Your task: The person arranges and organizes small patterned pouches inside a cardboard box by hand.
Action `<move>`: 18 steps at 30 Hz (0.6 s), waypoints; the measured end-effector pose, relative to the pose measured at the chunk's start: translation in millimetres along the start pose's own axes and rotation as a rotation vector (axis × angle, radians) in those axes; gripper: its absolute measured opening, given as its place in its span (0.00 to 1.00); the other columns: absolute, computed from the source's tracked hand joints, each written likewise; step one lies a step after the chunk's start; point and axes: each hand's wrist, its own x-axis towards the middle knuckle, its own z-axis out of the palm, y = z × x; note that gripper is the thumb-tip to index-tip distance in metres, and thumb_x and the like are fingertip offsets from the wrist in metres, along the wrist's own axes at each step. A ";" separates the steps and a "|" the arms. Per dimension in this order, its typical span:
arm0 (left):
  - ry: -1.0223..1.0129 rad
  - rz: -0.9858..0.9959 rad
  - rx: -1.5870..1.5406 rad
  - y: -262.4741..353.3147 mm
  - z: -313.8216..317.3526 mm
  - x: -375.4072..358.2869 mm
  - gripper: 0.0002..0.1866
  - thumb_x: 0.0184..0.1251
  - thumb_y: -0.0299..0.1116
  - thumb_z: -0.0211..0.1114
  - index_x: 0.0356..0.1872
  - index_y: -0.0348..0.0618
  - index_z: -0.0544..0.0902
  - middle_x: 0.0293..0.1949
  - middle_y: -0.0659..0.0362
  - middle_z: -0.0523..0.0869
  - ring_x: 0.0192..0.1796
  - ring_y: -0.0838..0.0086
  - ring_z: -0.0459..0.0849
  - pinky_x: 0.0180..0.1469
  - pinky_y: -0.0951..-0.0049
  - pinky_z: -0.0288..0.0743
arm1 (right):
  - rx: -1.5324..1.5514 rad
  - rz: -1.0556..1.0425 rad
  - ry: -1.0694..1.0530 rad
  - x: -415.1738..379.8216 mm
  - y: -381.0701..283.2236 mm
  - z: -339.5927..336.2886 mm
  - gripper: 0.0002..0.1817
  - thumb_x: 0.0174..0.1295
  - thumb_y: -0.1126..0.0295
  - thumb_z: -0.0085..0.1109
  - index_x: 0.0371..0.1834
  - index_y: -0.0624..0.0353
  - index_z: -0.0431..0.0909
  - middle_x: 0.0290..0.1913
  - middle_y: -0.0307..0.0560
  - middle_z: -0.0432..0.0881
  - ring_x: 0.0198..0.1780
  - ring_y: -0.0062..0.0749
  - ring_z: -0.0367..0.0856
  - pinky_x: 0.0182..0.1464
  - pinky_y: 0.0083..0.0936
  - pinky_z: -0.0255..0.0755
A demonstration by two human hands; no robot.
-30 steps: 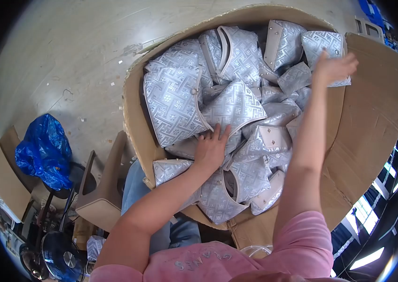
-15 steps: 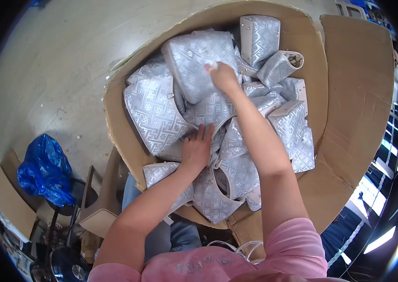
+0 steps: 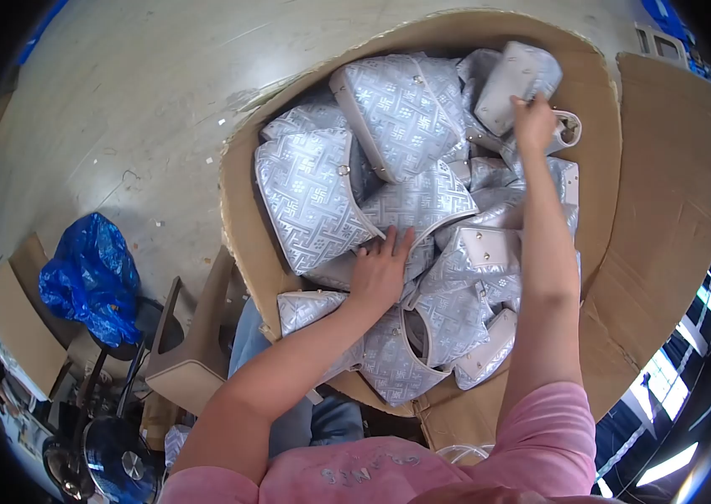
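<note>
Several silver patterned bags point(image 3: 309, 197) lie heaped in a large cardboard box point(image 3: 246, 244). My left hand point(image 3: 380, 273) rests with its fingers apart on the bags near the middle of the heap. At the upper right, my right hand point(image 3: 533, 122) pinches the lower edge of a silver bag with a pale base point(image 3: 519, 80), which is tilted and slightly blurred. A rolled silver bag with an open mouth point(image 3: 569, 128) lies just right of my right hand. Another large bag point(image 3: 406, 113) leans at the top of the heap.
The box's wide flap point(image 3: 670, 202) folds out on the right. On the left are a blue plastic bag point(image 3: 91, 277), a beige chair point(image 3: 191, 361) and a flattened carton point(image 3: 19, 319). Pale floor point(image 3: 145, 92) extends beyond the box at the upper left.
My right hand has moved from the large upper bag to the bag at the upper right, which is now tilted in its grip. My left hand stays on the heap. The view has shifted.
</note>
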 end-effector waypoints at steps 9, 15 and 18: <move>-0.025 -0.004 0.073 4.9 -0.1 -1.1 0.33 0.61 0.29 0.56 0.71 0.50 0.64 0.63 0.46 0.75 0.53 0.58 0.80 0.49 0.58 0.72 | 0.534 -0.002 -0.508 -51.6 -61.0 -214.2 0.12 0.59 0.70 0.65 0.43 0.64 0.79 0.24 0.39 0.80 0.28 0.20 0.77 0.34 0.22 0.69; -0.025 -0.017 0.041 2.8 -3.4 -1.6 0.31 0.63 0.30 0.56 0.70 0.48 0.66 0.62 0.46 0.76 0.54 0.57 0.80 0.53 0.56 0.72 | 1.133 0.256 -0.477 -61.5 -73.7 -224.7 0.16 0.60 0.71 0.61 0.52 0.58 0.78 0.31 0.45 0.83 0.33 0.24 0.82 0.40 0.21 0.75; 0.068 0.001 -0.068 -2.1 8.1 -0.1 0.30 0.64 0.31 0.56 0.70 0.48 0.66 0.63 0.46 0.75 0.53 0.57 0.81 0.53 0.55 0.73 | 1.546 0.370 -0.607 -71.6 -66.7 -215.2 0.19 0.59 0.72 0.60 0.56 0.55 0.77 0.36 0.50 0.84 0.36 0.28 0.84 0.43 0.23 0.78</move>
